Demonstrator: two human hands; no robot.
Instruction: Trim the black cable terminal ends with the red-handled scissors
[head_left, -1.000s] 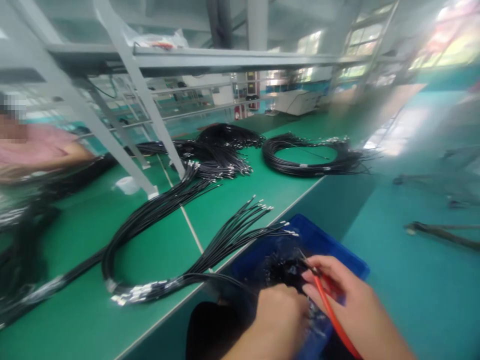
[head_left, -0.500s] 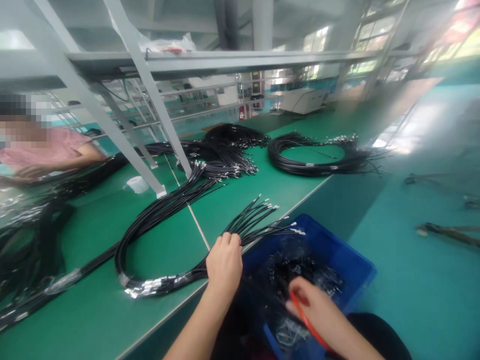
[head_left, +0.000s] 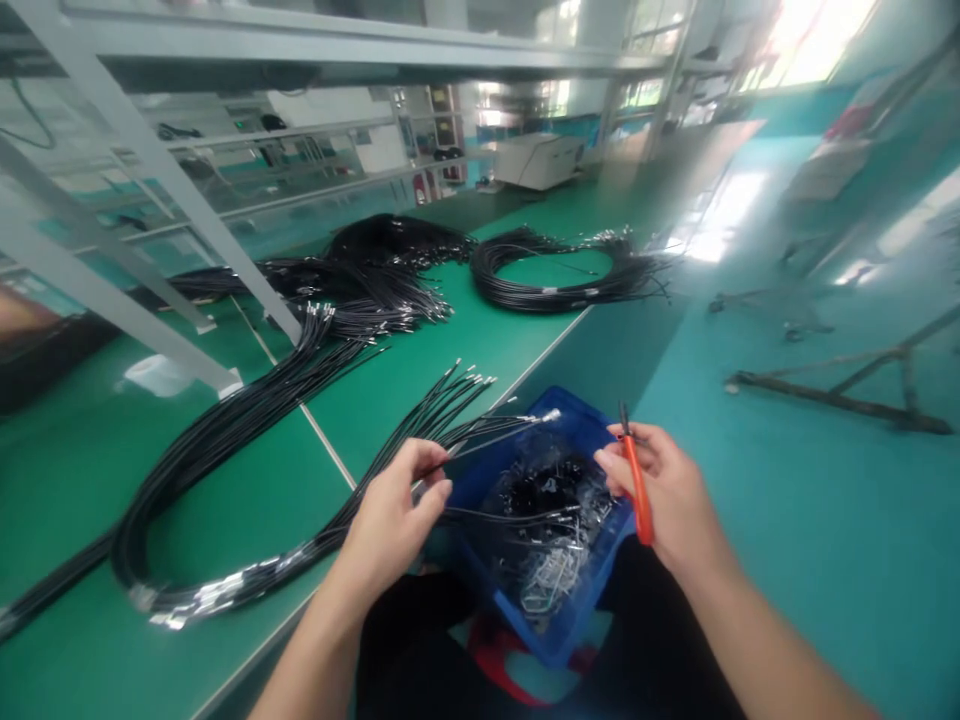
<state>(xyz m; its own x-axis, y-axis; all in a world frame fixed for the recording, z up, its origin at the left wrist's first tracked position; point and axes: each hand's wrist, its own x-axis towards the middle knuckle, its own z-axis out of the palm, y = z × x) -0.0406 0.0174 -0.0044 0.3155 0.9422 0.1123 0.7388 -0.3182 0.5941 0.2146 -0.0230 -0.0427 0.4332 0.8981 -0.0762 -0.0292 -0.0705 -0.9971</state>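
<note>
From my end I see a dark-tipped, pliers-like tool [head_left: 637, 485] with orange-red grips, black cables [head_left: 217, 412] with silvery-white ends, a blue bin [head_left: 559, 638], a green tabletop [head_left: 232, 500] and teal floor [head_left: 787, 520].

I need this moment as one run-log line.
left hand: holds thin black cable | right hand: holds orange-handled, dark-tipped tool | nearby: blue plastic bin

A green-topped workbench [head_left: 67, 480] runs from seven o'clock round to two. On it lie a curved black cable bundle [head_left: 199, 440] at eight, a heap of black cables [head_left: 397, 240] at eleven, and a black cable coil [head_left: 540, 298] at two. A blurred white object [head_left: 157, 375] sits at nine.
</note>
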